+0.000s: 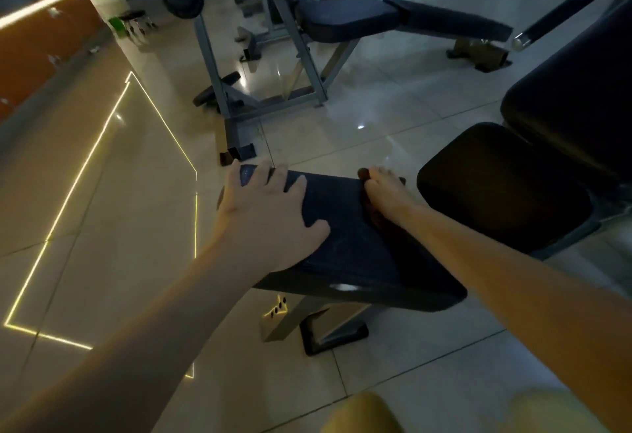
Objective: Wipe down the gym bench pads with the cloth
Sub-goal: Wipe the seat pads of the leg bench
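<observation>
One cloth (372, 216) — under right hand (386, 193), on pad (342, 237).

No readable text, label, brand, number or sign anywhere in view. Below the fingers of the left hand (263, 213), on the bench leg (285, 321), only a few dark marks, too dim to read.

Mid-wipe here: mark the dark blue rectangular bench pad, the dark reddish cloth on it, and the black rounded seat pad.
Dark blue rectangular bench pad (345, 227): head view, bare top surface.
Dark reddish cloth (373, 218): head view, strip along the pad's edge.
Black rounded seat pad (506, 193): head view, middle of its top.
</observation>
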`<state>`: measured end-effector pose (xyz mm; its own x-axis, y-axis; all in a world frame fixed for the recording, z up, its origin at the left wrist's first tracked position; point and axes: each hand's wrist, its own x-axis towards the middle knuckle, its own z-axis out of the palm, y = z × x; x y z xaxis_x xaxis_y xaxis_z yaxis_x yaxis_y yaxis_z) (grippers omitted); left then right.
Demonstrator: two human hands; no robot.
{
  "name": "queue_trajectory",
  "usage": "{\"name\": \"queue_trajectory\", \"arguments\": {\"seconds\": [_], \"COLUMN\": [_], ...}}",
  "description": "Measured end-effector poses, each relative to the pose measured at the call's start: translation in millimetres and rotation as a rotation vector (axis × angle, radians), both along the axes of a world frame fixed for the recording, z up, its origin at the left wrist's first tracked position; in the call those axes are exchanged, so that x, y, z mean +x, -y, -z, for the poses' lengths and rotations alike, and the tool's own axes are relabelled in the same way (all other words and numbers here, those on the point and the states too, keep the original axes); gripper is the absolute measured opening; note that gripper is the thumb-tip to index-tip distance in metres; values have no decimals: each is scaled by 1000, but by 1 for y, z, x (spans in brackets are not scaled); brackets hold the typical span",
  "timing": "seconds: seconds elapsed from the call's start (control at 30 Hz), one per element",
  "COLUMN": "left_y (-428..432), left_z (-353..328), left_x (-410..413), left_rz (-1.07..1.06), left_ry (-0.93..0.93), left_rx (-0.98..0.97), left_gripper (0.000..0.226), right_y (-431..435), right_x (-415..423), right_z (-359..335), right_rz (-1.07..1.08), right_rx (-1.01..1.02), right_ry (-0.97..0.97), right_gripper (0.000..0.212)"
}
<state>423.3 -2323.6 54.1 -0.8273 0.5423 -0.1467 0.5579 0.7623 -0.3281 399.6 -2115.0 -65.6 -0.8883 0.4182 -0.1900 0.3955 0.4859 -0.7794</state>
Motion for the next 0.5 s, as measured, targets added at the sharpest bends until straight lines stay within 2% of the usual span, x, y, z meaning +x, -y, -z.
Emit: {"name": "queue_trajectory", "arguments": {"seconds": [0.07,0.2,0.3,0.4,0.5], "left_y": [0,-1,2,3,0], "left_z": [2,3,3,3,2], "left_x": [-2,-4,-5,-2,1], "left_rz": [3,35,69,70,30], "left_ry": [-2,-2,-3,3,-23], "left_rx": [25,44,30,30,14], "left_gripper": [77,80,79,84,96], "right_y": [15,33,13,-21,-37], "right_x": [2,85,124,100,31], "right_z": [-11,-21,-1,20,24], "right_rz": [-107,-409,-577,-474,-310], "right_rx": [2,-48,11,58,42], "right_ry": [-49,-255,-324,-272,-152], "right_gripper": [31,55,58,56,48]}}
